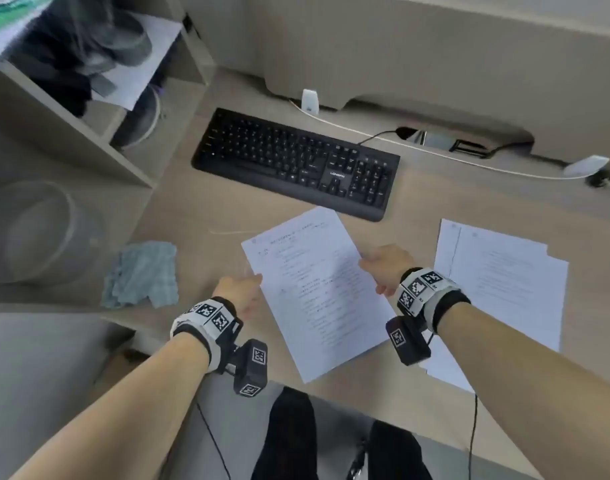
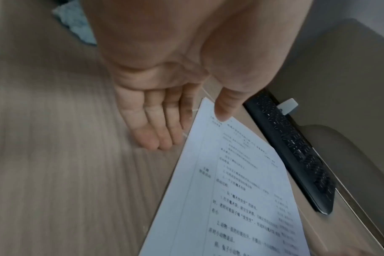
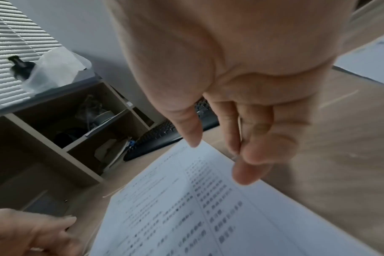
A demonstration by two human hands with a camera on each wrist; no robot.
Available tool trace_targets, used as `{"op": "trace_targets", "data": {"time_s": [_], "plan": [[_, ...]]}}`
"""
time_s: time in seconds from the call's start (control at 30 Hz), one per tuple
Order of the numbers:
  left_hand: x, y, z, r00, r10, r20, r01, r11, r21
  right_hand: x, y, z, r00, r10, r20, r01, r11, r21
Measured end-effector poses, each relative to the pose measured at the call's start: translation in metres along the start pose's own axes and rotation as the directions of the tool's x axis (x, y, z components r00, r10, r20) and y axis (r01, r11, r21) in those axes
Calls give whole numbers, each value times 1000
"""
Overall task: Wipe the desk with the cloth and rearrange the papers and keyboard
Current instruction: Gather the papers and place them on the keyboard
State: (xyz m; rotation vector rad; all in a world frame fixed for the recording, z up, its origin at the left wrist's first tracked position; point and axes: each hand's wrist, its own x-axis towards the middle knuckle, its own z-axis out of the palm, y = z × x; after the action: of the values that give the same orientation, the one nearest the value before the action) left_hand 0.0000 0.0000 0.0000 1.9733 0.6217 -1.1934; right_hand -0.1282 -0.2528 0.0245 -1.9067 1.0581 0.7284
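Wood desk (image 1: 192,216), printed white sheet (image 1: 317,289) between left hand (image 1: 239,292), right hand (image 1: 386,268)

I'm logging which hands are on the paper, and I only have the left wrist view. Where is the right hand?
Observer: The right hand holds the printed sheet at its right edge, thumb on top.
Operator: Are there any other papers around?
Observer: Yes, a second stack of papers lies on the desk to the right of that sheet.
Operator: And the cloth? I see only a corner of it.
Observer: The cloth lies crumpled on the desk left of the sheet, with no hand on it.
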Motion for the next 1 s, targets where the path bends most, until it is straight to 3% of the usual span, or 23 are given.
{"op": "trace_targets", "data": {"time_s": [0.13,0.4,0.53,0.7,0.87,1.0], "plan": [[15,-4,5,997,-35,73,43,993,-111,7,5,7,997,69,-42,-68,998,12],[13,-10,17,1000,21,-3,-21,997,-71,6,7,19,997,-10,78,0,991,131],[3,-16,26,998,58,-20,-58,998,2,-5,13,26,986,-126,105,107,979,173],[-12,-10,37,990,139,-5,-138,985,102,-22,26,12,970,-237,-45,241,940,240],[-32,13,81,973,215,79,-224,964,141,-41,77,-38,963,-180,-203,244,901,358],[-52,28,142,953,269,143,-293,935,199,-49,145,-76,954,-29,-299,169,876,453]]}}
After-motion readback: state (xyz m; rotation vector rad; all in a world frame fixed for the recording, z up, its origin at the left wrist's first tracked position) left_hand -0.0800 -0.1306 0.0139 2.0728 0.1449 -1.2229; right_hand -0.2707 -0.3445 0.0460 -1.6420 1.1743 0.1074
